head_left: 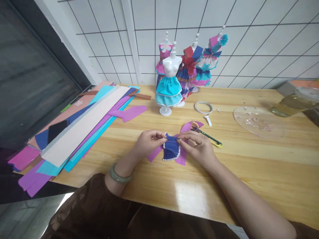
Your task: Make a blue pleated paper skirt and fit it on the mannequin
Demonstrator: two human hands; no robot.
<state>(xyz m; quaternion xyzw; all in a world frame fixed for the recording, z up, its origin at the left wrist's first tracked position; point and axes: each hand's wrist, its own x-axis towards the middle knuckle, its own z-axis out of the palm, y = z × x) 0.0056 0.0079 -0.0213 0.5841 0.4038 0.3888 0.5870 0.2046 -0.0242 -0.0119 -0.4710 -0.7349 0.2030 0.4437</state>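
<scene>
Pleated navy paper piece with white edging [171,147] held over purple paper strip [182,157], upper corners pinched between closed fingertips of left hand [147,143] and right hand [202,150]. Pleats formed; top gathering judged unfinished.

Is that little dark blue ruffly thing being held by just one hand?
No, the left hand and the right hand each pinch one side of the dark blue pleated piece near its top.

Bright light throws white glare on the near tabletop [190,197], while the right-hand jar [296,101] looks stretched and soft
</scene>
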